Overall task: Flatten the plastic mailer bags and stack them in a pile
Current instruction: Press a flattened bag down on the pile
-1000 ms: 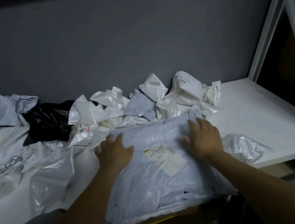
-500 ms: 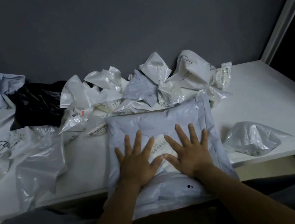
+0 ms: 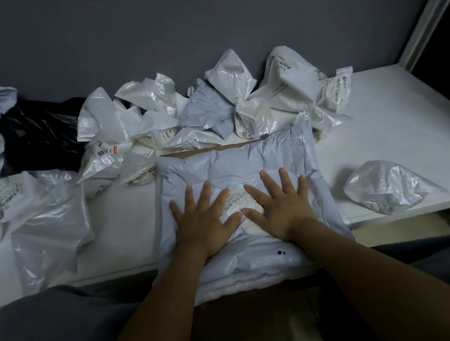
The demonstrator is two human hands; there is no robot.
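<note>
Mailer bag [image 3: 234,162] stays pressed under left hand [image 3: 206,224], right hand [image 3: 279,209].

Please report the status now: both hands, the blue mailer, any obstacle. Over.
Left hand and right hand open, pressing flat. Pale blue mailer under both palms, overhanging near table edge. Crumpled bags behind it, clear of hands.

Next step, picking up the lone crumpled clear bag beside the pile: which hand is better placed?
Right. The right hand presses the grey mailer on the side nearest the clear bag, only bare table between; the left hand would have to cross.
</note>
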